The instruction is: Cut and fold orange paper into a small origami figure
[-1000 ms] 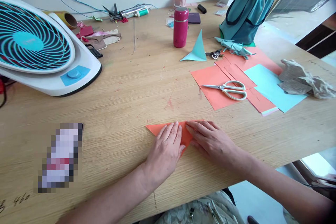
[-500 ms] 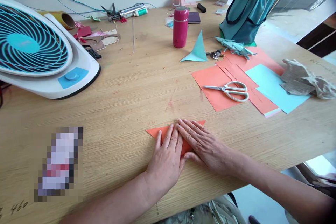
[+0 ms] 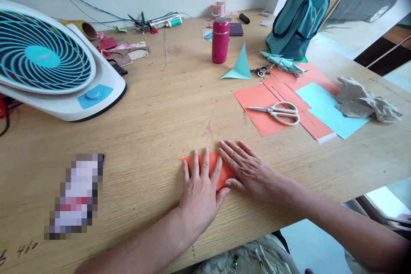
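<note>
A folded piece of orange paper [image 3: 226,174] lies flat on the wooden table close to the front edge. My left hand [image 3: 199,186] presses on its left part, fingers spread and pointing away from me. On its right part rests my right hand [image 3: 246,170], palm down with the fingers stretched out, covering the right corner. Both thumbs point toward each other near the paper's lower corner. Much of the paper's outline is hidden beneath the hands.
White-handled scissors [image 3: 282,113] lie on orange sheets [image 3: 261,120] at the right, beside a light blue sheet [image 3: 348,126] and crumpled cloth [image 3: 366,102]. Farther back are a pink bottle [image 3: 221,43], folded blue paper [image 3: 239,68] and a teal bag [image 3: 295,25]. A fan [image 3: 99,105] stands left.
My left hand's fingers have spread and shifted left over the orange paper. My right hand has slid slightly outward, now covering the right corner. The view has shifted a little.
</note>
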`<state>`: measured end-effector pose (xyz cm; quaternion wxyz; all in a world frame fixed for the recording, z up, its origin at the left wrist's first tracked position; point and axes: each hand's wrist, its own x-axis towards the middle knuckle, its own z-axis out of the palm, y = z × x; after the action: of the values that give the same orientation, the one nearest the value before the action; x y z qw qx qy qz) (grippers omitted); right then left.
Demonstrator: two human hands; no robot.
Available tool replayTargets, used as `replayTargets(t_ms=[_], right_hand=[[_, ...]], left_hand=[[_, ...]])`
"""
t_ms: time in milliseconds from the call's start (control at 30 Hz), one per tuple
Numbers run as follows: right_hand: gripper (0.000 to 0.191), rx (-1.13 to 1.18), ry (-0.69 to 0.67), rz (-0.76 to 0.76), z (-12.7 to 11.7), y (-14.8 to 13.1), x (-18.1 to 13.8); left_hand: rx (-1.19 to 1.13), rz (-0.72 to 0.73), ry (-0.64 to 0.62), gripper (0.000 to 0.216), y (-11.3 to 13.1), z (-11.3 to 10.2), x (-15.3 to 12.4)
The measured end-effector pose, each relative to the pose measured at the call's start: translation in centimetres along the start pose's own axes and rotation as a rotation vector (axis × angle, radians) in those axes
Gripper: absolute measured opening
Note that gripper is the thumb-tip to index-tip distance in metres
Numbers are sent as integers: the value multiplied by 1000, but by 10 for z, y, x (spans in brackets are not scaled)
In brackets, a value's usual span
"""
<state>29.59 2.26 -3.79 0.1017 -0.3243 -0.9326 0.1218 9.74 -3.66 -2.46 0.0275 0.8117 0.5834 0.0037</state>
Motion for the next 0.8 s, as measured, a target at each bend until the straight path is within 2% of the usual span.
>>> replayTargets(t_ms=[167,400,500,633,800], right_hand=[[80,15,-47,-44,3,6,13],[79,23,-66,-58,1,9,17],[70,35,-49,-56,-5,17,18],[54,77,67,19,-18,30,21],[30,152,93,130,-35,34,32]], left_hand=[[10,-76,-39,77,-1,0,-4],[19,-53,-64,69,-6,-8,-2],[36,-24,-57,63,-9,-12,1],[54,26,-35,53,-16,-11,4],[-37,175,24,52,-25,-4,9]])
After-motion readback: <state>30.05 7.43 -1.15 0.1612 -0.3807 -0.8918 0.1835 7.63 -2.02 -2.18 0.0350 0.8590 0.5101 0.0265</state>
